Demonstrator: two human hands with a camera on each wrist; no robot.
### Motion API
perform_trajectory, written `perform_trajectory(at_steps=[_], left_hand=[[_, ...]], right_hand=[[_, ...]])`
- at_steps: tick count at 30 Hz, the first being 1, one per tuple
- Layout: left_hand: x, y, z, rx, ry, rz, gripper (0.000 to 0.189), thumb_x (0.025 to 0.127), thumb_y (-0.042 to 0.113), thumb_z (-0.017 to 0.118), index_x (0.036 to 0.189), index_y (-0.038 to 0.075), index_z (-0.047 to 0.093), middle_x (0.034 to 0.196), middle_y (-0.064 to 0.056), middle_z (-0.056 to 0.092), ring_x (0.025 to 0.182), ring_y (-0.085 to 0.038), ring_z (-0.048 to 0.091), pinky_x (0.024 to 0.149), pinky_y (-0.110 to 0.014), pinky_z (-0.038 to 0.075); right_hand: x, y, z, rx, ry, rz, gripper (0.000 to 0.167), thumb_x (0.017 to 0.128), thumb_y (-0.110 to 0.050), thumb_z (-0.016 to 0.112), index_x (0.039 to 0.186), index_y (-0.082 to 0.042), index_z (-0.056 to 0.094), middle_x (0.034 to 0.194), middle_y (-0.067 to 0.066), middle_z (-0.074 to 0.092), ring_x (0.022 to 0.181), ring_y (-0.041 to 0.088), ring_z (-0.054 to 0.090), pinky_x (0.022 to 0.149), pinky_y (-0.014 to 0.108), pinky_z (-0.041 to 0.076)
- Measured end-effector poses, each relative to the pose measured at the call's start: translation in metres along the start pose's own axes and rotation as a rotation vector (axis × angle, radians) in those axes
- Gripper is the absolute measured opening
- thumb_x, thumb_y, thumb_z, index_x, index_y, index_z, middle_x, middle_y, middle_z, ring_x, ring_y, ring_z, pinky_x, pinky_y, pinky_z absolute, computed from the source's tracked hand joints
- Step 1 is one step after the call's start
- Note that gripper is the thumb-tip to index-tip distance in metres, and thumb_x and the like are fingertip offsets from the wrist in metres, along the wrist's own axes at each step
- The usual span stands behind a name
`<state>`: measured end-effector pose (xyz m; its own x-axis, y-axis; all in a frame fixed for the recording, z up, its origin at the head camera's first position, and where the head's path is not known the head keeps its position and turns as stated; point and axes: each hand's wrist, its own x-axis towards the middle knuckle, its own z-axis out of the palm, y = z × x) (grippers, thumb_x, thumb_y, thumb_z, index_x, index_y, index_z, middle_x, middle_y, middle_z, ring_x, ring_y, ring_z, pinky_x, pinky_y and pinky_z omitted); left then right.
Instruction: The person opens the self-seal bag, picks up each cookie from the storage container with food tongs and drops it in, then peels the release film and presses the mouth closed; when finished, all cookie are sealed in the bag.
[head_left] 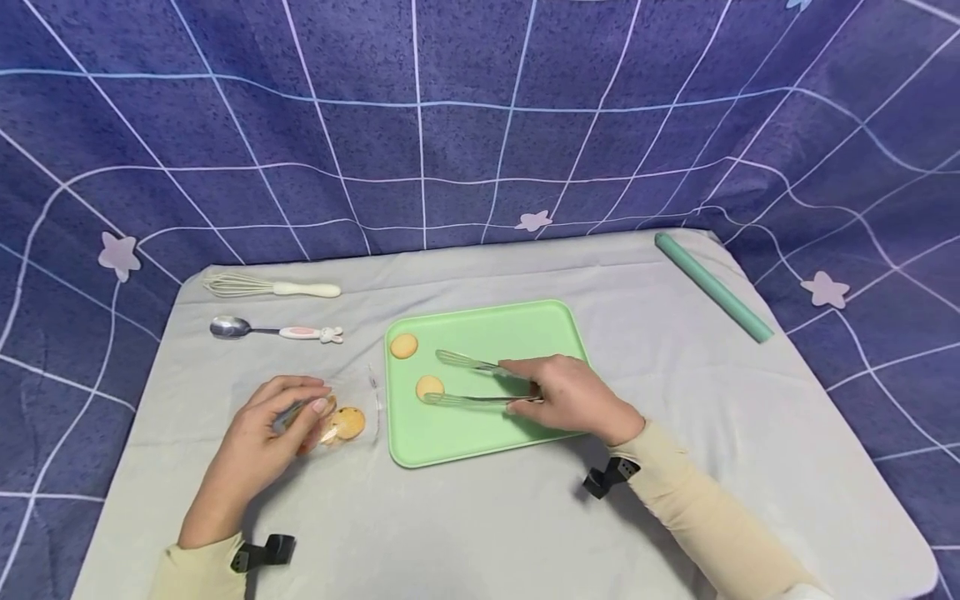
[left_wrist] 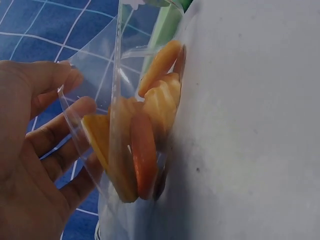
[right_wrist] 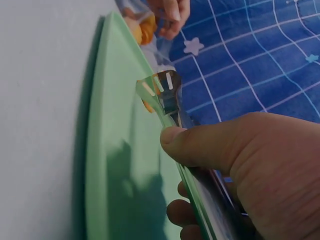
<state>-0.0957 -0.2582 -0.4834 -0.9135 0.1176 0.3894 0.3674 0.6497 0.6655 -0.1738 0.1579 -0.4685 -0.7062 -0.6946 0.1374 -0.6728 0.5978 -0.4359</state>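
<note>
My left hand (head_left: 258, 437) pinches the edge of a clear plastic bag (left_wrist: 92, 47) between thumb and fingers. Inside the bag are several cookies (head_left: 348, 423) of different shapes, golden to orange. Over a light green tray (head_left: 510, 329), my right hand (head_left: 573, 400) grips a pair of metal tongs (right_wrist: 170, 90) with slotted ends. The tongs' arms are spread and point left. One tip overlaps a round cookie (head_left: 430, 386) on the tray in the head view. Another round cookie (head_left: 403, 346) lies in the tray's far left corner.
A cream whisk (head_left: 300, 289) and a spoon (head_left: 300, 332) with a rabbit-ended handle lie at the back left. At the back right is a teal roll (head_left: 712, 287). A blue grid-patterned curtain (head_left: 465, 142) stands behind the grey-white tablecloth (head_left: 420, 533).
</note>
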Motion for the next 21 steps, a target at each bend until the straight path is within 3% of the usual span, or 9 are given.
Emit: perform_trajectory(at_steps=[8,21], left_hand=[[-0.001,-0.0011,-0.0004,0.005,-0.005,-0.017,0.013,0.095,0.012,0.075,0.108,0.013,0.077,0.118,0.001,0.066,0.115,-0.021,0.057,0.1,-0.012,0.031],[-0.0004,-0.0011,-0.0038,0.003,0.004,0.007,0.012,0.094,0.009,0.075,0.105,0.012,0.078,0.117,0.002,0.067,0.113,-0.018,0.057,0.099,-0.012,0.031]], right_hand=[[-0.0018,0.0058,-0.0084,-0.046,0.04,0.048,0.058,0.086,-0.03,0.084,0.138,-0.013,0.064,0.067,-0.015,0.054,0.058,0.001,0.048,0.052,0.028,0.043],[0.0075,-0.0013,-0.0008,-0.053,0.022,-0.015,0.054,0.089,-0.031,0.081,0.136,-0.013,0.065,0.068,-0.015,0.054,0.058,-0.001,0.048,0.055,0.027,0.044]])
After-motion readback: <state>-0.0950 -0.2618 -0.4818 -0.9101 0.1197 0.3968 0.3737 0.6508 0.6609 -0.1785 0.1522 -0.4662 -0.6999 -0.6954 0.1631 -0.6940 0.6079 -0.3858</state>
